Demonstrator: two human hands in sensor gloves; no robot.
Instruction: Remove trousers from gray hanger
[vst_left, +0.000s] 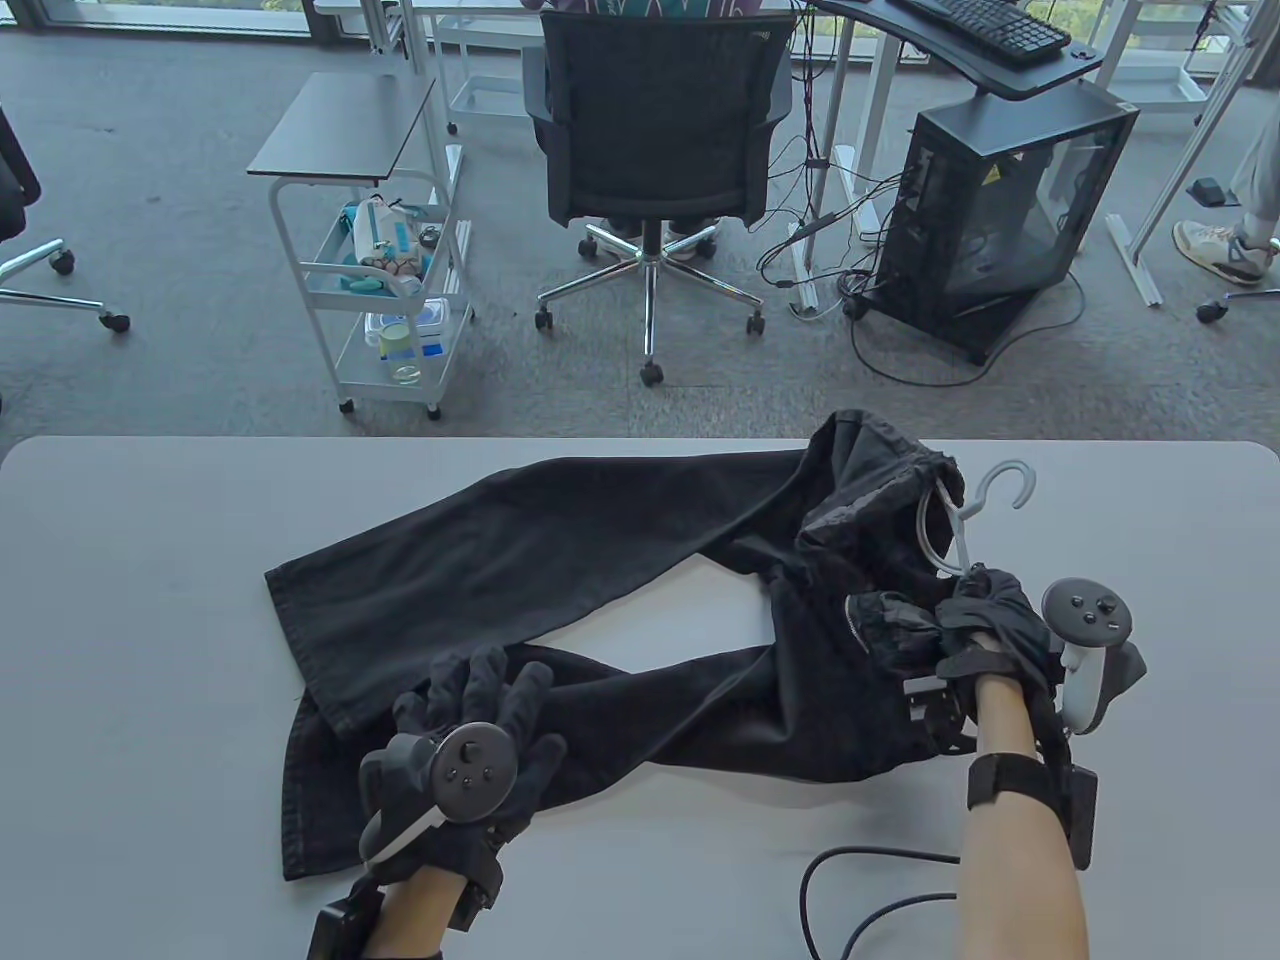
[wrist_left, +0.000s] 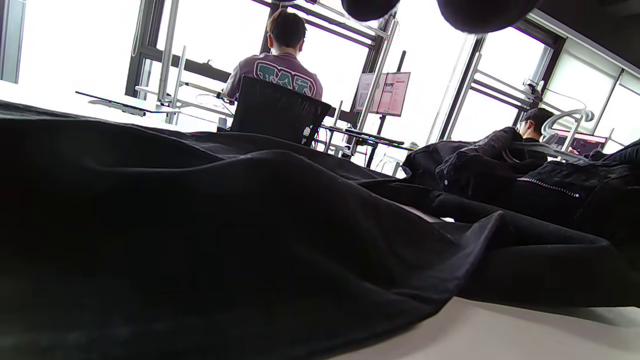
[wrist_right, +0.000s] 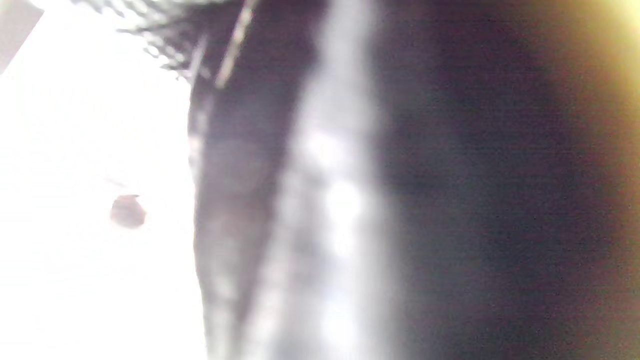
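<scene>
Table view: black trousers (vst_left: 560, 560) lie across the middle of the counter (vst_left: 150, 620), legs running to the left, waist bunched toward the right edge. The gray hanger (vst_left: 965, 520) is still caught in the waist, its hook sticking up clear of the cloth. The right hand (vst_left: 985, 625) is clenched at the waist near the base of the hanger; whether its fingers hold cloth, hanger, or both I cannot tell. The left hand (vst_left: 480, 730) rests with fingers spread flat on the near leg, pinning it without gripping.

Left wrist view: the trouser cloth (wrist_left: 225, 240) fills the frame in soft rolling folds, with the hanger (wrist_left: 565, 122) far off at the waist end. Two fingertips (wrist_left: 480, 12) hang loose at the top edge.

Right wrist view: too blurred to read.

The trousers look like limp, fairly heavy denim that will drag and sag; the hanger looks stiff and light. Better to hold the hanger by its neck and draw the waistband off it.
</scene>
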